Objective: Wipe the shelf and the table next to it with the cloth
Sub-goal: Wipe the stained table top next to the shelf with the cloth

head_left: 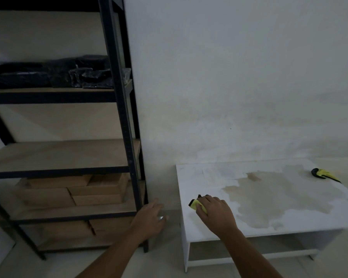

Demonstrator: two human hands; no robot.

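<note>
Stain, large and brownish, covers the low white table (209, 173); my right hand (215, 213) presses the yellow cloth (195, 204) at its near-left corner, left hand (151, 219) relaxed, spread. Wiping looks barely begun.

the cloth (197, 205) is bright yellow with a black bit at its edge. the table (209, 177) is white, blotched with a wide tan stain (269, 199). on its far right lies a yellow and black item (323, 174). the shelf (127, 137) has a black frame and light brown boards, holding brown cardboard boxes (74, 189) low down and black wrapped bundles (48, 74) higher. the wall (229, 77) is white.
</note>
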